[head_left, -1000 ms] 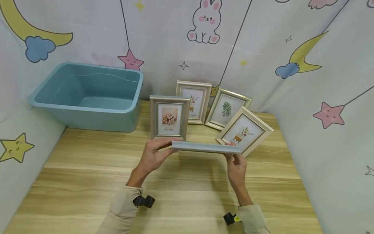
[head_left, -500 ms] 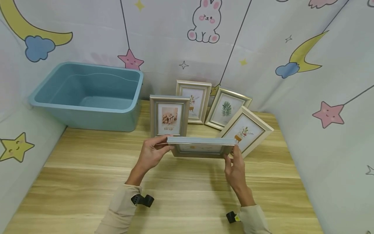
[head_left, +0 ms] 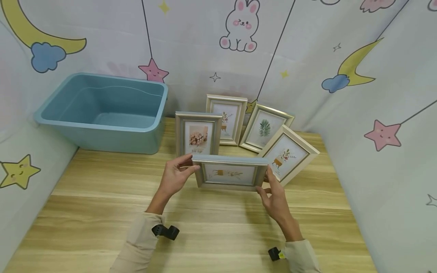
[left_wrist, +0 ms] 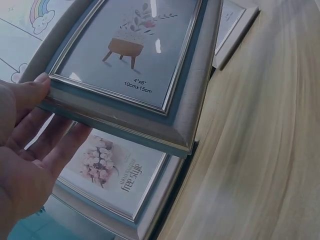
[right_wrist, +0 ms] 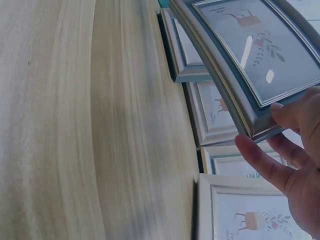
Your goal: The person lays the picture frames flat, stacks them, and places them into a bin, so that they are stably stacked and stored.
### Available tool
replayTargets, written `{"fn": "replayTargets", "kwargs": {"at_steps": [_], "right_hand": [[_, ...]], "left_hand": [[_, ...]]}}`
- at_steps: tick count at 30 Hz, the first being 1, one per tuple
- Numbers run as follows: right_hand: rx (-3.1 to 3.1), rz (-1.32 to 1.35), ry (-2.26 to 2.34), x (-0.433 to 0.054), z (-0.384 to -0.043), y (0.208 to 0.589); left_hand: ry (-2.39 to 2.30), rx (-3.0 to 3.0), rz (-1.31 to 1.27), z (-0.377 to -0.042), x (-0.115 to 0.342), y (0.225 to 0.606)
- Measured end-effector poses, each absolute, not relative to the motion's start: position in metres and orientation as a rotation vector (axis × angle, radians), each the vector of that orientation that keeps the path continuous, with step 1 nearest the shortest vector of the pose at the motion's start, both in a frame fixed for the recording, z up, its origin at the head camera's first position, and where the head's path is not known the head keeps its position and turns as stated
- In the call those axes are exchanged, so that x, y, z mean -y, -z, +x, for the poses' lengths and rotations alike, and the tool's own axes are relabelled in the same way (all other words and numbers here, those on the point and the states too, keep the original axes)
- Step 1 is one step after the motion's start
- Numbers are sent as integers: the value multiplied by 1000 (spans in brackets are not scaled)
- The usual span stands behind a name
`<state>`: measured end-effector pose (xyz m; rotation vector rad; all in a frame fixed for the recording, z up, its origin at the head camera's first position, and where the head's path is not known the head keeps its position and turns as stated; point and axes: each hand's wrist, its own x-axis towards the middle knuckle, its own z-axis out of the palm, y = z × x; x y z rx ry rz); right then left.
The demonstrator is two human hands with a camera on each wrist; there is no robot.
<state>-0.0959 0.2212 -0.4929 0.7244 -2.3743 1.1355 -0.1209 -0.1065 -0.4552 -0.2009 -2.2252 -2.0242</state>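
A grey-and-silver picture frame with a potted-plant print lies sideways between both hands, raised off the table and tilted so its front shows. My left hand pinches its left end, thumb on the front edge and fingers behind, as the left wrist view shows on the picture frame. At the other end, my right hand grips the lower corner, with thumb on the front and fingers at the back. Just behind the held one stands a frame with a pink flower print, its lower part covered.
Behind stand a cream frame, a gold frame with a green leaf, and a leaning cream frame at right. A blue plastic tub sits at back left. Printed fabric hangs behind the wooden table.
The held picture frame has tilted from edge-on to showing its front, and has moved slightly left and nearer. Both hands moved with it; the standing frames and tub stayed put.
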Motion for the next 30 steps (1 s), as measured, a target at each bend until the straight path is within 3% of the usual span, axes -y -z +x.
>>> {"fn": "replayTargets", "kwargs": {"at_steps": [8, 19, 30], "right_hand": [[2398, 600, -1465, -217, -88, 491], [2422, 449, -1999, -203, -83, 487], [2484, 292, -2187, -209, -83, 487]], "left_hand": [[2173, 2079, -138, -123, 103, 459], [2426, 1207, 147, -124, 71, 467], [2603, 1432, 171, -115, 86, 473]]}}
